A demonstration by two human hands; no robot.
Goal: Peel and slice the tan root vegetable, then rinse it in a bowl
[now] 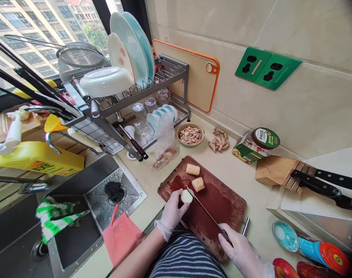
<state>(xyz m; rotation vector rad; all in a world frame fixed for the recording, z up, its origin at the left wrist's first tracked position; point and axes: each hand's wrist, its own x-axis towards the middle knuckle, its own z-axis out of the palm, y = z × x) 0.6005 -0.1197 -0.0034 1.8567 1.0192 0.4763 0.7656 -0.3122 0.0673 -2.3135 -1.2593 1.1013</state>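
My left hand (172, 212), in a thin clear glove, grips a piece of pale root vegetable (186, 196), its round white cut face showing. In my right hand (240, 248), also gloved, is a kitchen knife (205, 211), held by its dark handle. The blade's tip end lies close beside the held piece; whether they touch I cannot tell. Under both is a wet, reddish-brown cutting board (225, 204). Two more pale root vegetable chunks, one farther back (193, 169) and one nearer (198, 184), lie on the board.
Behind the board are a bagged item (165, 154), a bowl of garlic cloves (190, 135), ginger (219, 139) and a lidded jar (257, 143). A knife block (276, 172) stands right. The sink (70, 239) and dish rack (141, 100) are left; apples (284, 267) lie front right.
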